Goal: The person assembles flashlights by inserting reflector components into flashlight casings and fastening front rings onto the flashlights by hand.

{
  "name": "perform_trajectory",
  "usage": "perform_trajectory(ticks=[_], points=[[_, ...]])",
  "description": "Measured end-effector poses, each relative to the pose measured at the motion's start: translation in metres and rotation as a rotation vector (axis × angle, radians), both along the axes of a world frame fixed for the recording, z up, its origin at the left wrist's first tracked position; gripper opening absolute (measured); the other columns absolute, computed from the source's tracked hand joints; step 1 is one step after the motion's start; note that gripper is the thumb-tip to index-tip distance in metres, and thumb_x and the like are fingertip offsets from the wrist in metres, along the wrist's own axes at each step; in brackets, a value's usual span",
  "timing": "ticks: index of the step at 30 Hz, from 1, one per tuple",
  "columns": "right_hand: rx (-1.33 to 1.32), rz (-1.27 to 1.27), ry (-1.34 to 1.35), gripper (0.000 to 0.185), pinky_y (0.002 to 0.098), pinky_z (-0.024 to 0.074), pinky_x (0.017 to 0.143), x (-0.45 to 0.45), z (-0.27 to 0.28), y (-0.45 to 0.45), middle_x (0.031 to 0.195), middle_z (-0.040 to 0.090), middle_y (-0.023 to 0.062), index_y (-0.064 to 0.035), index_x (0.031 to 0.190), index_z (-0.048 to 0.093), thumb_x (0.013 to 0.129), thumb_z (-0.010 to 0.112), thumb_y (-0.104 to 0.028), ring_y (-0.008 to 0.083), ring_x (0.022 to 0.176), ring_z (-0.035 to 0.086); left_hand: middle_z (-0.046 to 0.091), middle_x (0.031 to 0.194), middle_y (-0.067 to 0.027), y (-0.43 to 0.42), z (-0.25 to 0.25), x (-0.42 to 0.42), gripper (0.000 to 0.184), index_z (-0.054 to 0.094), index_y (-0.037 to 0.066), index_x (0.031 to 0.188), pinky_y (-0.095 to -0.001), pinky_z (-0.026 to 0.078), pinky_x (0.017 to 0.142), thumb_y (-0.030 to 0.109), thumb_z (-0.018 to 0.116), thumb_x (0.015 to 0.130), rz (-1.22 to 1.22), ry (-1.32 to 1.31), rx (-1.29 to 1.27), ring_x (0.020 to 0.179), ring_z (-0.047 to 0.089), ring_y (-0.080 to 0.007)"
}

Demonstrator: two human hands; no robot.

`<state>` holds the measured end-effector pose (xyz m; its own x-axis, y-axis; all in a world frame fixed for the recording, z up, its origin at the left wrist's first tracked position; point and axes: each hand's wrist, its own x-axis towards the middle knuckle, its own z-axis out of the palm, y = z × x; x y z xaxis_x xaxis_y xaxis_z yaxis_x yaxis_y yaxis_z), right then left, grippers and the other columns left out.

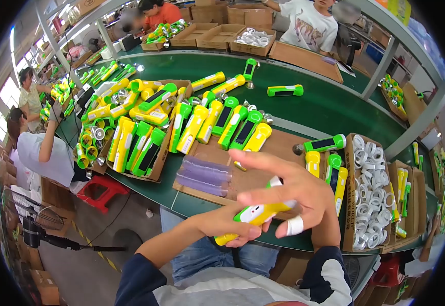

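Observation:
My left hand (222, 223) is wrapped round a yellow and green flashlight (257, 214), held at a tilt over the table's front edge. My right hand (299, 191) is at the head end of this flashlight, its fingers spread and stretched out; the palm hides most of the head. White tape circles one right finger. Between the right fingers a white edge (275, 181) shows, possibly a ring on the head. Beneath and beyond my hands lies a cardboard sheet (278, 148) with a purple, clear plastic piece (204, 176) on it.
Flashlights fill a carton (156, 176) at left and stand in a row (222, 122) ahead. White rings fill a box (370, 188) at right, beside more flashlights (334, 173). A green belt (181, 66) runs behind. A metal post (421, 117) rises at right. Co-workers (309, 23) sit across and left.

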<state>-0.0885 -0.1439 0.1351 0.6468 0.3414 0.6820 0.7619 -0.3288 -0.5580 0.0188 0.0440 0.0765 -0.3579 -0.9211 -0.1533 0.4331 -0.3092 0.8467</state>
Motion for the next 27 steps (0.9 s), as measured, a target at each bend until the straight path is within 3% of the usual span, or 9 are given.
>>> perform_trajectory(ticks=[3, 6, 7, 14, 18, 19, 22, 26, 27], points=[[0.059, 0.066, 0.088, 0.053, 0.0452, 0.0537, 0.096, -0.005, 0.003, 0.003, 0.139, 0.058, 0.0298, -0.0051, 0.128, 0.070, 0.084, 0.073, -0.035, 0.0429, 0.118, 0.065, 0.054, 0.068, -0.0022, -0.007, -0.018, -0.002, 0.034, 0.053, 0.002, 0.111, -0.0256, 0.042, 0.045, 0.029, 0.069, 0.096, -0.165, 0.251, -0.016, 0.049, 0.053, -0.0091], [0.015, -0.060, 0.194, 0.034, 0.0401, 0.0578, 0.086, -0.008, 0.000, -0.004, 0.122, 0.070, 0.0243, -0.0025, 0.113, 0.077, 0.089, 0.069, -0.026, 0.0370, 0.102, 0.073, 0.056, 0.069, -0.0014, -0.012, -0.008, -0.007, 0.031, 0.054, 0.003, 0.110, -0.0256, 0.042, 0.045, 0.028, 0.068, 0.097, 0.044, -0.289, -0.027, 0.050, 0.054, -0.0088], [0.086, -0.157, 0.153, 0.025, 0.0363, 0.0585, 0.080, -0.006, -0.002, 0.002, 0.102, 0.076, 0.0185, 0.0002, 0.096, 0.079, 0.092, 0.062, -0.017, 0.0311, 0.091, 0.075, 0.057, 0.069, -0.0003, -0.012, -0.011, -0.009, 0.029, 0.055, 0.003, 0.108, -0.0253, 0.043, 0.044, 0.028, 0.067, 0.097, 0.140, -0.333, -0.041, 0.049, 0.054, -0.0085], [0.112, -0.421, 0.289, 0.036, 0.0338, 0.0557, 0.070, 0.003, -0.014, -0.006, 0.084, 0.074, 0.0155, 0.0041, 0.081, 0.074, 0.096, 0.055, -0.022, 0.0257, 0.078, 0.073, 0.059, 0.068, -0.0039, -0.023, -0.003, -0.011, 0.035, 0.057, 0.004, 0.119, -0.0285, 0.044, 0.044, 0.028, 0.067, 0.095, 0.437, -0.581, -0.082, 0.048, 0.054, -0.0103], [0.135, -0.449, 0.295, 0.041, 0.0335, 0.0544, 0.069, 0.001, -0.012, -0.001, 0.081, 0.073, 0.0155, 0.0040, 0.078, 0.073, 0.097, 0.055, -0.028, 0.0248, 0.075, 0.071, 0.066, 0.083, -0.0076, -0.020, 0.004, -0.009, 0.045, 0.058, 0.008, 0.130, -0.0326, 0.050, 0.057, 0.026, 0.070, 0.090, 0.447, -0.734, -0.103, 0.062, 0.061, -0.0157], [0.131, -0.458, 0.319, 0.042, 0.0343, 0.0542, 0.069, 0.001, -0.012, -0.001, 0.082, 0.073, 0.0163, 0.0041, 0.079, 0.073, 0.098, 0.055, -0.029, 0.0251, 0.075, 0.071, 0.070, 0.088, -0.0146, -0.020, -0.009, -0.010, 0.045, 0.062, 0.006, 0.125, -0.0380, 0.054, 0.070, 0.030, 0.072, 0.088, 0.523, -0.764, -0.208, 0.072, 0.068, -0.0263], [0.154, -0.416, 0.279, 0.028, 0.0326, 0.0548, 0.072, 0.004, -0.015, 0.002, 0.082, 0.074, 0.0133, 0.0031, 0.083, 0.074, 0.094, 0.058, -0.017, 0.0245, 0.077, 0.072, 0.072, 0.095, -0.0198, -0.015, -0.008, -0.005, 0.055, 0.060, 0.006, 0.130, -0.0414, 0.055, 0.079, 0.037, 0.074, 0.087, 0.524, -0.849, -0.205, 0.084, 0.071, -0.0353], [-0.050, -0.506, 0.084, 0.052, 0.0429, 0.0506, 0.096, 0.007, -0.006, 0.009, 0.136, 0.059, 0.0248, 0.0010, 0.127, 0.063, 0.096, 0.059, -0.040, 0.0336, 0.119, 0.062, 0.071, 0.109, -0.0202, 0.009, -0.001, 0.027, 0.072, 0.055, -0.001, 0.134, -0.0423, 0.056, 0.080, 0.047, 0.077, 0.085, 0.570, -1.143, -0.168, 0.085, 0.072, -0.0354], [-0.068, -0.465, 0.206, 0.067, 0.0472, 0.0444, 0.105, 0.002, -0.005, -0.004, 0.154, 0.042, 0.0240, -0.0026, 0.144, 0.050, 0.097, 0.055, -0.050, 0.0366, 0.132, 0.052, 0.069, 0.113, -0.0196, 0.020, -0.011, 0.041, 0.078, 0.049, -0.001, 0.139, -0.0413, 0.055, 0.084, 0.047, 0.078, 0.084, 0.688, -1.111, -0.227, 0.090, 0.071, -0.0333]])
